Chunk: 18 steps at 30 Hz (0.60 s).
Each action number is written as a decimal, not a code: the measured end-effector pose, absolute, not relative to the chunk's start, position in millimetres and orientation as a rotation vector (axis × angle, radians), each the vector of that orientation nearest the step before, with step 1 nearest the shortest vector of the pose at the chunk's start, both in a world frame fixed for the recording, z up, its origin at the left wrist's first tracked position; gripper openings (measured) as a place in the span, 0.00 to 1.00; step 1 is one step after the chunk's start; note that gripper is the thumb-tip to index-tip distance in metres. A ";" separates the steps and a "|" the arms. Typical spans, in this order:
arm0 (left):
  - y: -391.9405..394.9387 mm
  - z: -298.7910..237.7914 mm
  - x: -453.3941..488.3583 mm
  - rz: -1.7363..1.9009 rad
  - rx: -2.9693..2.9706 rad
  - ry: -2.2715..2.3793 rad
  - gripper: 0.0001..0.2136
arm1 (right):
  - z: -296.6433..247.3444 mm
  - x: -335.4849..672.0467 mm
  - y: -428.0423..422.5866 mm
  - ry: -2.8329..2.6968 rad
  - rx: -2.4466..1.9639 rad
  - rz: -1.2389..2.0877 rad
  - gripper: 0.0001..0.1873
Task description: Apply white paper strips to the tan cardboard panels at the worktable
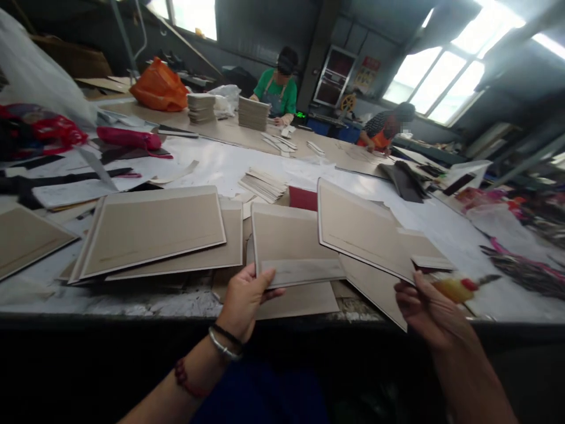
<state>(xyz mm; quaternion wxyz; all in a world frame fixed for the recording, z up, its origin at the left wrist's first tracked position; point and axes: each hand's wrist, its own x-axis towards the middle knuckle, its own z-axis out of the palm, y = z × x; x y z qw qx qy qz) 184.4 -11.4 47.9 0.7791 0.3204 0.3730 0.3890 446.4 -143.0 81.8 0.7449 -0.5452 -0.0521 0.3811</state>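
Observation:
My left hand (247, 294) pinches the lower left corner of a beige cardboard panel (291, 238), which has pale edging and a lighter strip along its bottom. Farther right, my right hand (435, 306) grips the lower right corner of a second beige cardboard panel (364, 229) with a thin white border. That one is tilted and raised above other panels. Its left edge comes close to the first panel's upper right; whether they touch I cannot tell. Beneath both lie more panels (304, 300) at the table's front edge.
Stacked bordered panels (159, 232) lie to the left. A glue bottle (459, 288) with a red cap rests by my right hand. Behind are pale strips (265, 184) and a dark red piece (302, 198). Two people work at the far table, near an orange bag (159, 85).

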 end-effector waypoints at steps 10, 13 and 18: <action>13.0 66.2 156.5 0.955 0.715 0.903 0.06 | 78.4 433.5 -91.5 -0.124 -0.986 0.887 0.13; 17.3 64.2 150.2 1.043 0.607 0.954 0.05 | 76.5 421.2 -88.2 -0.182 -0.950 0.928 0.15; 32.5 52.2 139.4 1.036 0.506 0.958 0.07 | 60.0 390.3 -81.0 -0.260 -0.928 1.105 0.19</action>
